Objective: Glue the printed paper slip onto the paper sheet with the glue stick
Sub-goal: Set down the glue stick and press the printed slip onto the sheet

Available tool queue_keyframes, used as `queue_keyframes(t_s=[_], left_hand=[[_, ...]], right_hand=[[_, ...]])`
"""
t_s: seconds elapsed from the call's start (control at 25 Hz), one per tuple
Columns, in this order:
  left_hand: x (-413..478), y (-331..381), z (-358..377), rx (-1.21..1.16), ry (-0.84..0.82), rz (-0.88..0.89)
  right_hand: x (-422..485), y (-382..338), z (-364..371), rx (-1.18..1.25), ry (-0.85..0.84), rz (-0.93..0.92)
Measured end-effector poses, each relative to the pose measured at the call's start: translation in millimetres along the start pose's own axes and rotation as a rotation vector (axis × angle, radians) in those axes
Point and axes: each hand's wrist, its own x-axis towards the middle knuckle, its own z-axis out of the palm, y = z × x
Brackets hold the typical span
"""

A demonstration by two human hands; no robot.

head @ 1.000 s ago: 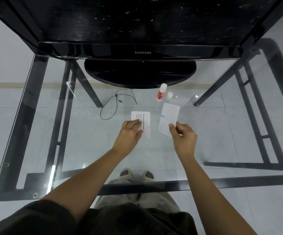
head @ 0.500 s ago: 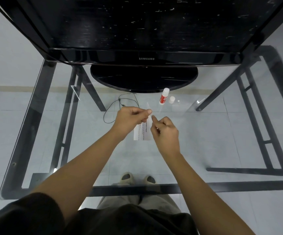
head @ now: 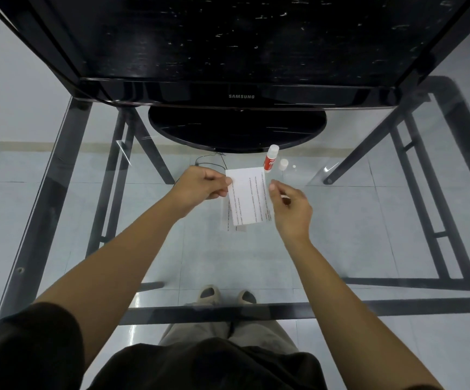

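The left hand [head: 200, 187] pinches the printed paper slip [head: 248, 197] by its left edge, above the paper sheet [head: 225, 213] lying on the glass tabletop [head: 369, 220]. The slip's long axis runs away from the person, its print lines along that axis. The right hand [head: 291, 206] hovers just beside it, fingers [head: 273, 187] narrow and empty. Held one-sided, the slip could sag and land crooked. The glue stick [head: 270, 162] stands uncapped behind it.

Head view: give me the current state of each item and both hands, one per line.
Printed paper slip: held above the glass table, text side up.
Left hand: pinching the slip's left edge.
Right hand: at the slip's right edge, grip unclear.
Glue stick: upright, uncapped.
Cap: standing beside the stick.
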Motion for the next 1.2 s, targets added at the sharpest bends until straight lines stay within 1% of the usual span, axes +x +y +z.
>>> queue_keyframes(t_s=[0.08,0.12,0.24,0.36,0.48,0.6,0.76,0.96,1.04,1.2], left_hand=[[1.2,-0.2,-4.1,0.049,-0.041,0.013],[1.5,-1.1,-4.9,0.066,-0.048,0.012],[1.3,-8.5,-4.3,0.052,-0.016,-0.003],[-2.3,-23.6,2.4,-0.001,0.045,-0.013],[-14.4,-48.0,16.5,-0.064,0.135,-0.047],[-23.2,-71.4,28.7,-0.070,0.176,-0.088],[-15.1,-80.0,33.5,0.039,0.274,-0.063],[-7.2,-82.5,36.3,0.219,0.381,0.063],[-5.4,-85.6,36.8,0.247,0.401,0.102],[0.9,-84.9,40.4,0.318,0.384,0.172]], right_hand=[[2.5,2.9,0.6,0.021,-0.174,0.099],[2.0,4.9,1.7,0.052,-0.203,0.127],[-1.4,9.3,5.1,0.179,-0.163,0.177],[-3.0,13.0,8.4,0.254,-0.147,0.240],[-5.4,21.7,12.4,0.234,-0.164,0.280],[-12.4,36.8,16.2,0.140,-0.179,0.314],[-12.0,46.9,25.2,0.044,-0.150,0.281],[-1.4,47.0,39.3,-0.082,-0.124,0.173],[1.3,48.1,43.2,-0.127,-0.109,0.135],[5.4,49.8,46.4,-0.221,-0.099,0.071]])
